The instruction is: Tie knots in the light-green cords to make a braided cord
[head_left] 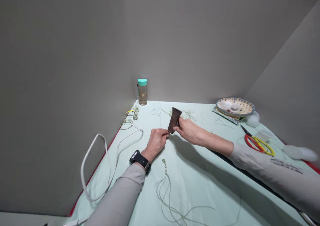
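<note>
My right hand (189,130) grips a dark brown, rough block shaped like an axe head (174,120), flared at its upper end and tilted. Its lower end comes down close to the fingertips of my left hand (157,140). Those fingers are pinched together at the table; whatever they hold is hidden. Nearer to me on the pale green cloth (200,186) lies a knotted green cord (165,167), with a small loop at its top and several loose strands fanning out below.
At the back left stands a bottle (142,92) with a teal lid. A white cable (83,172) loops along the left edge. To the right are a patterned woven plate (247,108), red-and-yellow-handled scissors (258,145) and clear plastic pieces (300,152). Tangled thread (188,115) lies behind my hands.
</note>
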Demonstrator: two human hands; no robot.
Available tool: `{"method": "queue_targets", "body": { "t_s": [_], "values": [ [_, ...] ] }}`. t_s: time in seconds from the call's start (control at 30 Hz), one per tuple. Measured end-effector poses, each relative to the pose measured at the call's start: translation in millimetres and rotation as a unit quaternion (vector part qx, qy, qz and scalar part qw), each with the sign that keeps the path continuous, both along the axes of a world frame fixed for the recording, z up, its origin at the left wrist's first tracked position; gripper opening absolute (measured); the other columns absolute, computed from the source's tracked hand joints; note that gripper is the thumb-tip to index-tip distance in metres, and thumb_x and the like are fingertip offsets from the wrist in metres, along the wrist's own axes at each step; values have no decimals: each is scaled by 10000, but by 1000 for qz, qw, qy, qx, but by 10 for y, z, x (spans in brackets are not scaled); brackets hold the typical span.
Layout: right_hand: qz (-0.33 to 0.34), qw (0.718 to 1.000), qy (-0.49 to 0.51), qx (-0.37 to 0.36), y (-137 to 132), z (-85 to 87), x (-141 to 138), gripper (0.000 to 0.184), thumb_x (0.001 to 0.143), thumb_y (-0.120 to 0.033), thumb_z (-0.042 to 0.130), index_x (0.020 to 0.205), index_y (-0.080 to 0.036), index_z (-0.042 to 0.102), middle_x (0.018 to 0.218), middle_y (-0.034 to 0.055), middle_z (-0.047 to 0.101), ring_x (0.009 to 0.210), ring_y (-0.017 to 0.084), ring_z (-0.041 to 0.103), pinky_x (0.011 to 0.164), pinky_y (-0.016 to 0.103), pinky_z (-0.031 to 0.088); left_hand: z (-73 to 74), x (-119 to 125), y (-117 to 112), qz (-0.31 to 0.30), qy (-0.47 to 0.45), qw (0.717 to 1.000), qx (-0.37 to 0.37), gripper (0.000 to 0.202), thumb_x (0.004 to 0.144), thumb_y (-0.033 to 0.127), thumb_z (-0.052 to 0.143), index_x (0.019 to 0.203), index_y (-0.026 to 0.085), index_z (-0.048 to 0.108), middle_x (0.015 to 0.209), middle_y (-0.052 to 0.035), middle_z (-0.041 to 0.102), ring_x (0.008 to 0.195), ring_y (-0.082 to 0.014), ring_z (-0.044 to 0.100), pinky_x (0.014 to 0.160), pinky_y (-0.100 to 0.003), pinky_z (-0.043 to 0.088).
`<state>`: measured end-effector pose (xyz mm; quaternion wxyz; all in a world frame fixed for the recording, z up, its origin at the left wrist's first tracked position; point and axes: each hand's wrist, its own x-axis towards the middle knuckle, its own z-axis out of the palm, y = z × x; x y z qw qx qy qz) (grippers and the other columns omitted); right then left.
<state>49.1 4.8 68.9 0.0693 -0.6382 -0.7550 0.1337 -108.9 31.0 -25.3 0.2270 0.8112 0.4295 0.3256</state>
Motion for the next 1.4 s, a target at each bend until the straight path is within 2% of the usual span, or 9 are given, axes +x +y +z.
{"method": "queue_targets", "body": {
  "t_s": [0.23, 0.37, 0.53, 0.8, 1.03, 1.27, 1.4],
  "values": [
    [-13, 1000, 5, 18, 5, 38, 32, 282, 965, -367, 541, 1119, -137, 595, 1000, 54, 642, 812, 155, 639, 722, 334, 554, 29, -1, -15, -6, 1, 1000, -4, 173, 934, 303, 592, 967, 147, 659, 934, -33, 697, 785, -162, 667, 731, -356, 573],
    [-7, 1000, 3, 4, -3, 31, -1, 279, 955, -356, 562, 1125, -137, 596, 1016, 57, 644, 820, 156, 642, 721, 332, 558, 30, 3, -12, -1, 3, 1000, -9, 172, 935, 302, 591, 961, 147, 659, 923, -30, 697, 768, -157, 666, 721, -351, 574],
    [-6, 1000, 1, 7, -27, 97, -15, 277, 965, -363, 543, 1112, -135, 598, 988, 52, 644, 807, 154, 639, 725, 335, 553, 28, 2, -5, -1, -2, 1000, -13, 172, 933, 303, 592, 960, 147, 660, 926, -31, 698, 776, -159, 667, 726, -353, 573],
    [-3, 1000, 10, 7, -32, 2, 0, 270, 957, -354, 559, 1115, -138, 598, 1015, 56, 642, 825, 157, 639, 729, 336, 554, 32, 8, -12, 5, -6, 1000, -18, 184, 934, 315, 591, 948, 145, 660, 906, -26, 698, 756, -156, 666, 712, -346, 572],
    [-4, 999, 28, 33, -39, 89, 73, 271, 963, -368, 542, 1093, -138, 606, 1017, 57, 641, 850, 166, 636, 762, 355, 546, 43, 9, -17, 6, -10, 1000, -25, 183, 935, 314, 589, 939, 146, 661, 902, -25, 697, 752, -154, 664, 708, -342, 571],
    [1, 998, 63, -3, -71, -52, 19, 278, 958, -364, 555, 1108, -134, 598, 999, 55, 642, 811, 155, 638, 723, 334, 552, 46, 3, -23, 10, -9, 999, -39, 190, 935, 318, 589, 924, 142, 662, 876, -19, 695, 724, -147, 661, 668, -319, 571],
    [-8, 995, 100, -5, -70, -82, 90, 276, 956, -361, 558, 1109, -136, 600, 1015, 59, 643, 851, 168, 639, 765, 359, 548, 59, 8, -33, 13, -12, 999, -38, 190, 938, 317, 585, 919, 146, 663, 886, -22, 698, 744, -151, 666, 685, -326, 574]
  ]
}}
